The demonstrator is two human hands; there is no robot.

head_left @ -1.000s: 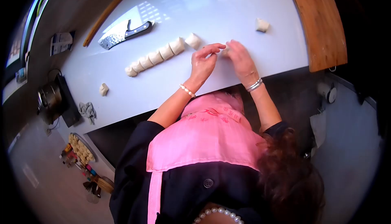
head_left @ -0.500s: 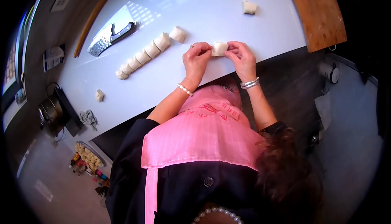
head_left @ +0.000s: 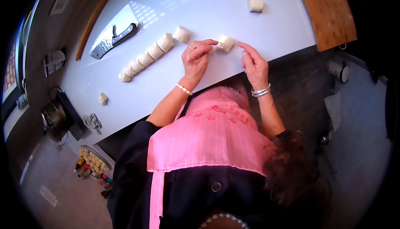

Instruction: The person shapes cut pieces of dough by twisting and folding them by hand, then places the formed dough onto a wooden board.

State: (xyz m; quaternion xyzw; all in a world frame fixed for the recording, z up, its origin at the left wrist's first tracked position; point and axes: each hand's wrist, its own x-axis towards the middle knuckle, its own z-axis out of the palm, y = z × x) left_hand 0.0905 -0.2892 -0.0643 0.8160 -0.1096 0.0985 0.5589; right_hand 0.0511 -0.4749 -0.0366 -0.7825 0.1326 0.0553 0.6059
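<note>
A small dough piece [head_left: 226, 43] lies on the white table between my hands, near the front edge. My left hand [head_left: 196, 58] is just left of it, index finger stretched towards its side and the other fingers loosely curled. On the other side, my right hand [head_left: 254, 64] points its index finger at the dough, with a small gap. Neither hand grips anything. To the left, a slanting row of cut dough pieces [head_left: 146, 58] touch each other, with a separate piece [head_left: 181, 34] beyond its upper end.
A cleaver [head_left: 112, 41] lies at the left. Single dough pieces sit at the upper right [head_left: 255, 5] and lower left [head_left: 103, 99]. A wooden board [head_left: 327, 12] lies along the right end, and a rolled grey cloth [head_left: 92, 122] is at the lower left edge.
Both hands have let go of the dough piece and moved apart, with index fingers now stretched out. The piece stays on the table, slightly higher and turned.
</note>
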